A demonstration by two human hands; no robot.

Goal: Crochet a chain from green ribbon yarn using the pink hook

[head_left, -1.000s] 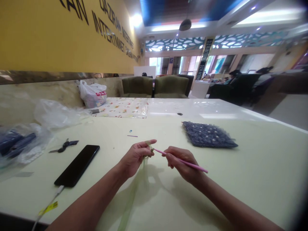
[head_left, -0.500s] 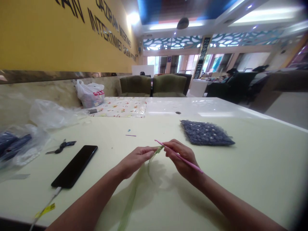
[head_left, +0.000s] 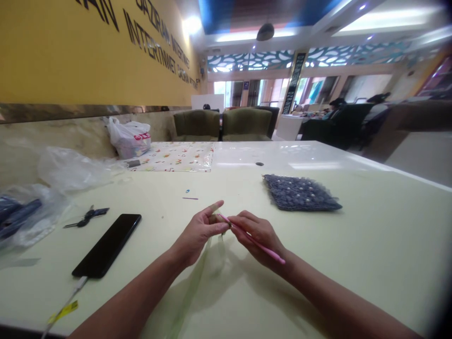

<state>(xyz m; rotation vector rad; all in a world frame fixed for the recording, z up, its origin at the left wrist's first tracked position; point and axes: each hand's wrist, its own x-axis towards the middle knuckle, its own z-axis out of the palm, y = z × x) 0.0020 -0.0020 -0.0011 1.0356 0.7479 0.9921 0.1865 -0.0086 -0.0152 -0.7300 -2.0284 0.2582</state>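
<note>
While my left hand (head_left: 196, 233) pinches the ribbon (head_left: 191, 289) and my right hand (head_left: 260, 233) grips the hook (head_left: 268, 251), I seem mid-stitch, the next pull likely needing even tension

- A lettered yellow wall (head_left: 52, 56) climbs to the left of the left hand (head_left: 197, 235), above a marbled panel (head_left: 158, 127).
- A pale, glossy table (head_left: 370, 245) spreads beneath both hands.
- Two olive armchairs (head_left: 247, 123) back the table's far side, straight ahead of the hands; a window (head_left: 228, 89) glows behind them.
- A dark, lettered column (head_left: 294, 82) stands well beyond the right hand (head_left: 263, 230), below teal latticework (head_left: 252, 61).
- High above the hands, a dark lamp (head_left: 265, 32) hangs near a blue ceiling panel (head_left: 226, 14).
</note>
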